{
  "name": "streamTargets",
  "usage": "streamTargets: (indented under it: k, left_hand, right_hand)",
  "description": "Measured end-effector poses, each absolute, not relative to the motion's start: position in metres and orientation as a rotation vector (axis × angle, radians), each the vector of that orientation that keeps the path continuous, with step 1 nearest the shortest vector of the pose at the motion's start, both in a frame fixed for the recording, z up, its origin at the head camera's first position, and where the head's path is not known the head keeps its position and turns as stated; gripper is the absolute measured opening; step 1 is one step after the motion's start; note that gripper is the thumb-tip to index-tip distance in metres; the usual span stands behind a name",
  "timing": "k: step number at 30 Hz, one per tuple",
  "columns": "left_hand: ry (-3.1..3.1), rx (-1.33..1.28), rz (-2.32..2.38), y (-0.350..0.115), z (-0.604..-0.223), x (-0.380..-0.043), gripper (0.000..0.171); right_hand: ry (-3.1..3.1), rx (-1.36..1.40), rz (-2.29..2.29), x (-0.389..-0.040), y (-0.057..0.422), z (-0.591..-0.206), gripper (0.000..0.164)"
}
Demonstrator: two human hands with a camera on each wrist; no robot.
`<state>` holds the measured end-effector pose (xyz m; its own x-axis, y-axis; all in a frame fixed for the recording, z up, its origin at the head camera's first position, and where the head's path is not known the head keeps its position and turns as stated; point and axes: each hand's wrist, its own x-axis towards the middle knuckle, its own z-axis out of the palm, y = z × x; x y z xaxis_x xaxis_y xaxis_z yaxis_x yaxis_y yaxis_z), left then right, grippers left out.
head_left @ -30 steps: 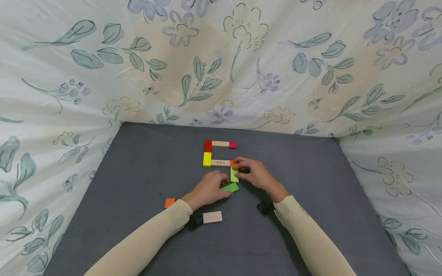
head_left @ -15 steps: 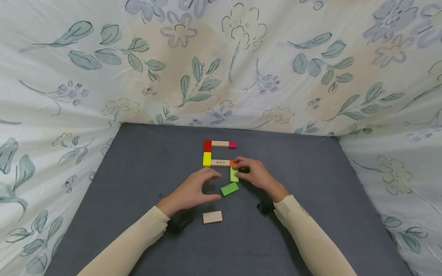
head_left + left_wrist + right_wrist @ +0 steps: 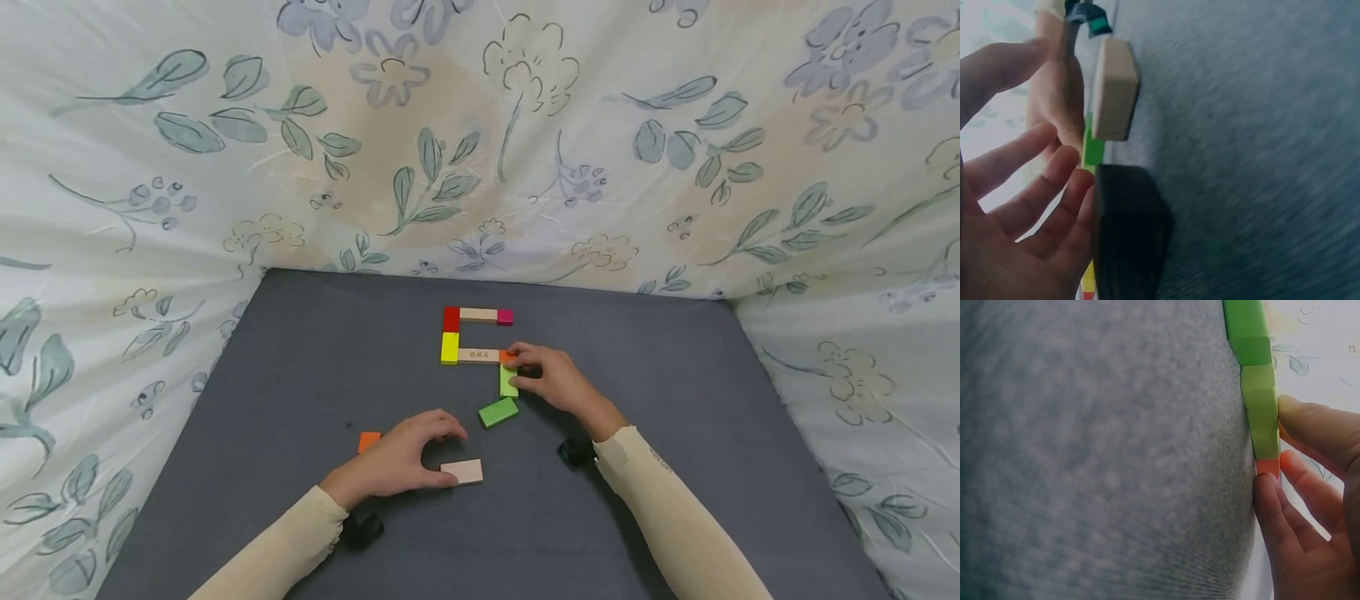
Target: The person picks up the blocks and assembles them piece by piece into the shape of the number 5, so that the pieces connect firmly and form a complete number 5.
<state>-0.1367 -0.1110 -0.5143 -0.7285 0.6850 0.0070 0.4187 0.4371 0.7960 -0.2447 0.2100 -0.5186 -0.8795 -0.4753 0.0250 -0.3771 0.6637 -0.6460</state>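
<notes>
My left hand (image 3: 408,454) is spread with bent fingers over the left end of a plain wooden block (image 3: 465,472), its thumb tip overlapping that block in the head view. From the left wrist, the plain block (image 3: 1115,90) stands beyond the parted fingers, and nothing is between them. An orange block (image 3: 367,441) lies partly behind this hand. My right hand (image 3: 558,379) touches the row of blocks: its thumb lies against a light green block (image 3: 1261,412) and its fingertips at a small orange block (image 3: 1266,466). A darker green block (image 3: 498,412) sits askew below the light green one.
The row continues with a printed wooden block (image 3: 478,356), a yellow block (image 3: 449,348), a red block (image 3: 451,319), a plain block (image 3: 478,316) and a magenta block (image 3: 505,317). Floral cloth (image 3: 480,167) surrounds the grey table (image 3: 637,350). A black shape (image 3: 1129,231) fills the left wrist view's foreground.
My left hand has let go of the darker green block, drawn back to the left and come down to the plain wooden block. The right hand stays in place.
</notes>
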Motion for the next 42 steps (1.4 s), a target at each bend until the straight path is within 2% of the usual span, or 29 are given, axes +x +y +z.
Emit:
streamTargets:
  k: [22,42]
  left_hand:
    - [2.342,1.009,1.085,-0.104,-0.528,-0.132,0.039]
    - [2.357,1.027,1.043,-0.102,-0.521,-0.142,0.03]
  right_hand:
    - [2.731,-0.714,-1.024,-0.244,0.21,-0.519,0.029]
    - [2.735,-0.711,-1.013,-0.245,0.21,-0.518,0.029]
